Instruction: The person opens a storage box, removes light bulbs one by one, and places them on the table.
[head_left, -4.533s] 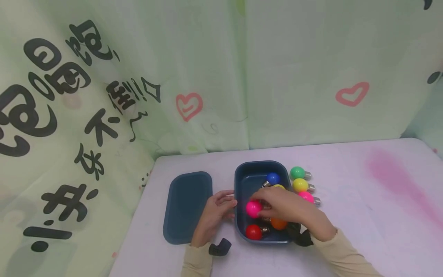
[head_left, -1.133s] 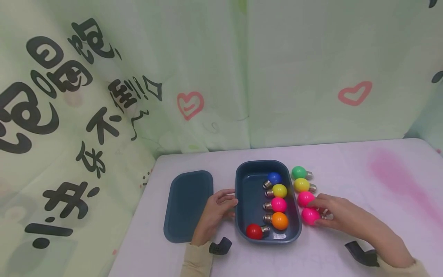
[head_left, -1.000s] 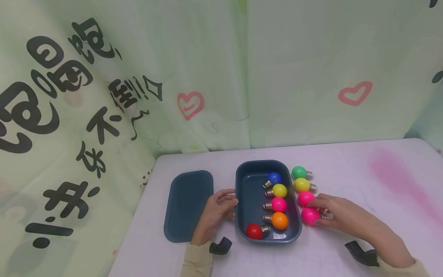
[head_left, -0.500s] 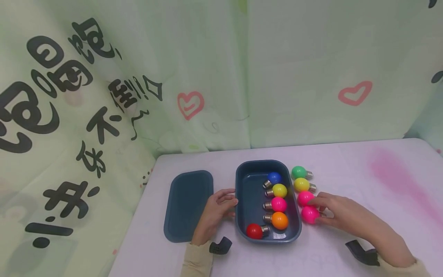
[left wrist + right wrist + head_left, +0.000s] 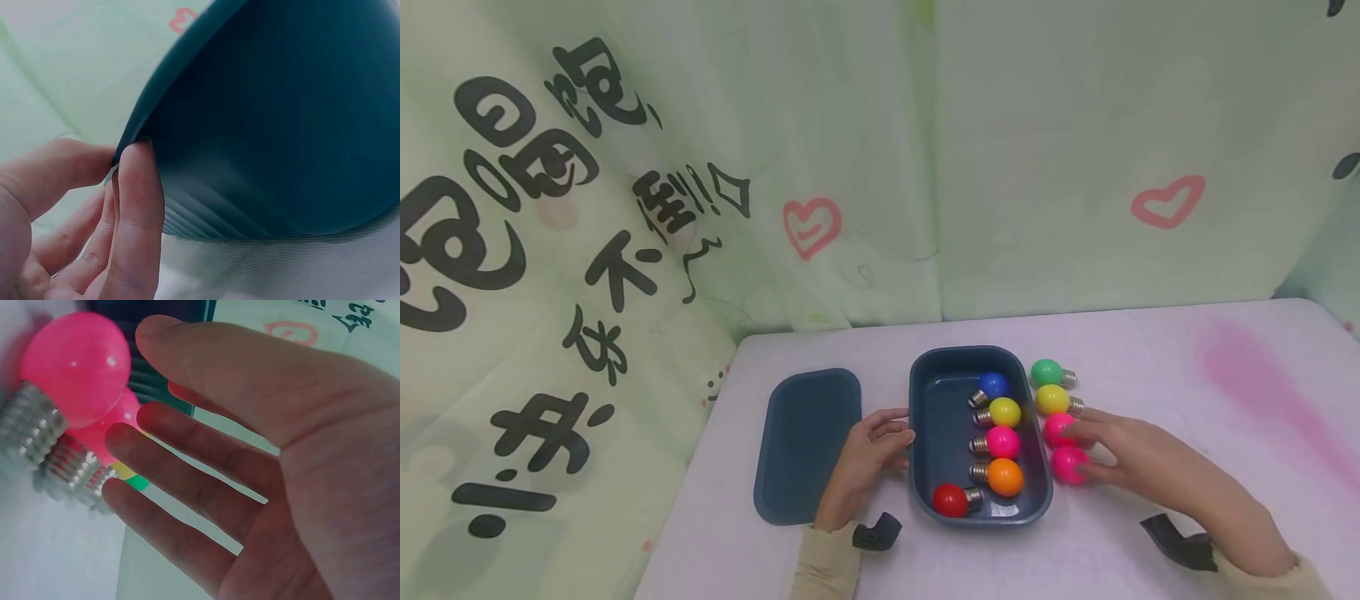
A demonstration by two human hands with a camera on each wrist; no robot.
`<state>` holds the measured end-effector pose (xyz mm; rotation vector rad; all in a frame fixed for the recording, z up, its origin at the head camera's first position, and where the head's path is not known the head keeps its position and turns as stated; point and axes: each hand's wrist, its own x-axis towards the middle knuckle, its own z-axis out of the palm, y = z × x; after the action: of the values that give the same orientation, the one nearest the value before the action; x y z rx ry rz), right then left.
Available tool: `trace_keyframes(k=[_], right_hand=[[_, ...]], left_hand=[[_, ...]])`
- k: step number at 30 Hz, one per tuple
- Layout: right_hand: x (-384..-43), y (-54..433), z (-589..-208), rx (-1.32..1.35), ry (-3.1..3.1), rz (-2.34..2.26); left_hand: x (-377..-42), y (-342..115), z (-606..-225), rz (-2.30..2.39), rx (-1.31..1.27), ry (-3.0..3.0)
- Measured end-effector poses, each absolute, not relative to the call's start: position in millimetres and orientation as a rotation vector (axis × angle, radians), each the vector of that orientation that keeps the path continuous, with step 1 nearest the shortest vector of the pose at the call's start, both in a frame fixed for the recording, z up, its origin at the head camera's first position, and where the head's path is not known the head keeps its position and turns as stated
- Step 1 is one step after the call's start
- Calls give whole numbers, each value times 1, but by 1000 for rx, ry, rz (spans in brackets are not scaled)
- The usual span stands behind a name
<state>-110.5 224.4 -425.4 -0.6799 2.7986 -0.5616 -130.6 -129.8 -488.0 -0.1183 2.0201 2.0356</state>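
Two round pink light bulbs, the nearer one (image 5: 1070, 464) and the farther one (image 5: 1060, 430), lie on the table just right of a dark blue box. My right hand (image 5: 1138, 454) is beside them with its fingers spread, the fingertips right at the bulbs in the head view; its palm holds nothing in the right wrist view. At the box's (image 5: 934, 400) left side is my left hand (image 5: 867, 458). Its thumb (image 5: 137, 206) and forefinger pinch the rim in the left wrist view. Inside the box lie blue, yellow, pink, orange (image 5: 1005, 477) and red bulbs.
Green (image 5: 1047, 373) and yellow (image 5: 1052, 400) bulbs lie in line behind the pink ones. A flat dark blue lid (image 5: 808, 442) is on the table left of the box. Behind the white table (image 5: 1157, 375) hangs a pale green curtain (image 5: 1037, 167) with writing and hearts.
My right hand has carried a pink bulb out of the box to the table on the right, then let go, its fingers spreading. My left hand has stayed at the box's side.
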Motion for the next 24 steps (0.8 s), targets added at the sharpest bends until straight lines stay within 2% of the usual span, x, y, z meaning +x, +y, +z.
trace_keyframes(k=[8, 24], right_hand=[[-109, 208, -413, -809, 2837, -577], [-105, 175, -398, -833, 2828, -619]], left_hand=[[-130, -130, -487, 2029, -106, 2028], [-129, -131, -485, 2051, -78, 1995]])
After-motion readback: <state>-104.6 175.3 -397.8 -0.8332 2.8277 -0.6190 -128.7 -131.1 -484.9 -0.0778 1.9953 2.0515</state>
